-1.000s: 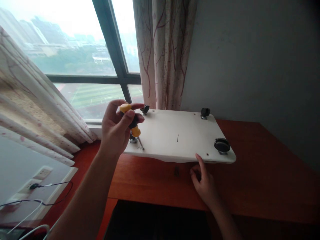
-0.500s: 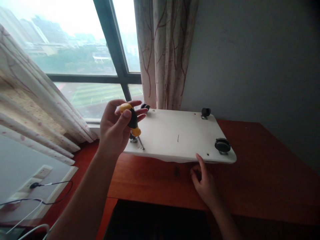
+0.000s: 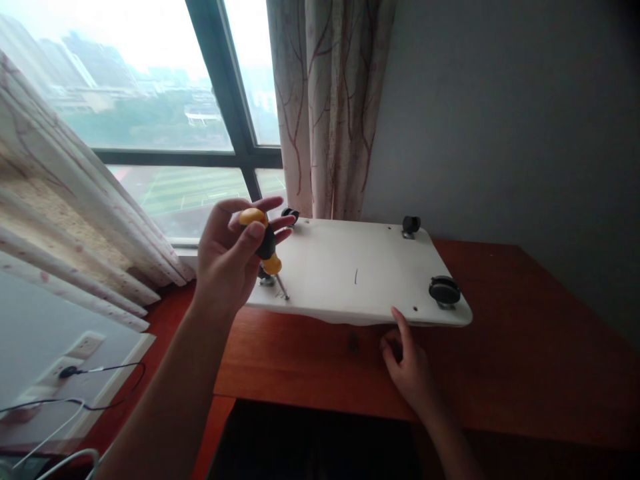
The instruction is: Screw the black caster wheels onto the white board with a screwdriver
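Observation:
My left hand (image 3: 227,250) is closed on a short yellow-and-black screwdriver (image 3: 266,241), thumb on the handle and some fingers stretched out past it. The shaft slants down, and its tip meets the near left part of a white board (image 3: 330,260), at what looks like a screw. This board lies on the table with its black casters facing up. My right hand (image 3: 407,363) is at the board's near edge, index finger stretched onto it and the other fingers curled below; nothing shows in them. A dark hole (image 3: 415,309) lies right of that fingertip.
A caster (image 3: 444,290) stands at the near right corner, another caster (image 3: 411,225) at the far right. The reddish-brown wooden table (image 3: 525,333) extends right to the wall. Curtains (image 3: 330,107) and a window (image 3: 165,100) stand behind; wall sockets (image 3: 65,367) with cables are at left.
Almost nothing differs. The screwdriver handle seems slightly turned in my left hand, its tip in the same place; my right hand stays at the board's edge.

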`<state>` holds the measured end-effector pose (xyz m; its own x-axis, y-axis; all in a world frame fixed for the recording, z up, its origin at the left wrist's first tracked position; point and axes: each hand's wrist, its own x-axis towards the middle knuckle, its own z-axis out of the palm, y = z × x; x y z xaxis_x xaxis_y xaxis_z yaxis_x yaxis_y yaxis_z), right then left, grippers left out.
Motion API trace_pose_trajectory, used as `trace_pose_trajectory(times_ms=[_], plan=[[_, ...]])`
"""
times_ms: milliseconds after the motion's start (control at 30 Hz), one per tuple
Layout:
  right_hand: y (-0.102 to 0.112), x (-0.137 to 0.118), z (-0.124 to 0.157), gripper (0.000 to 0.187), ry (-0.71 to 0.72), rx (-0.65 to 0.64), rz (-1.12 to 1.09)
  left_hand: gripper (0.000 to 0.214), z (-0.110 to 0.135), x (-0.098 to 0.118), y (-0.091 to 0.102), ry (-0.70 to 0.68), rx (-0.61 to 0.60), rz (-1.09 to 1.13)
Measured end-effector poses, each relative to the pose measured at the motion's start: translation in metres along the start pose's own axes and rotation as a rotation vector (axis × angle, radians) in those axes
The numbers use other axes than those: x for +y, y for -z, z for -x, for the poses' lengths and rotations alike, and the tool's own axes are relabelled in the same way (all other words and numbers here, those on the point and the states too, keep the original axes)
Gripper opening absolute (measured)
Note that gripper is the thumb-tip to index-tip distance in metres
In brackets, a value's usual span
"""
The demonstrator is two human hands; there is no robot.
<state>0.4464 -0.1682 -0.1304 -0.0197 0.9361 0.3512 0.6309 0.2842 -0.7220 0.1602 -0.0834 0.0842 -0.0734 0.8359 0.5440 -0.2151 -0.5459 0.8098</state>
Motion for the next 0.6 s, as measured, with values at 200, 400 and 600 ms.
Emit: trace_pose_trajectory(times_ms=[200, 400, 600], plan=[[-0.0001, 0.0004, 0.0006, 0.066, -0.013, -0.013, 0.006, 0.033, -0.0026, -0.003, 0.0007, 0.007, -0.009, 0.026], [-0.0013, 0.0011, -0.0005, 0.065, 0.007, 0.001, 0.009, 0.02, -0.0011, 0.0002, 0.0017, -0.009, -0.002, 0.005], [-0.0007, 0.0015, -0.0003, 0.064, 0.019, -0.005, 0.009, 0.026, -0.0037, -0.0018, -0.0015, 0.004, -0.019, 0.084]])
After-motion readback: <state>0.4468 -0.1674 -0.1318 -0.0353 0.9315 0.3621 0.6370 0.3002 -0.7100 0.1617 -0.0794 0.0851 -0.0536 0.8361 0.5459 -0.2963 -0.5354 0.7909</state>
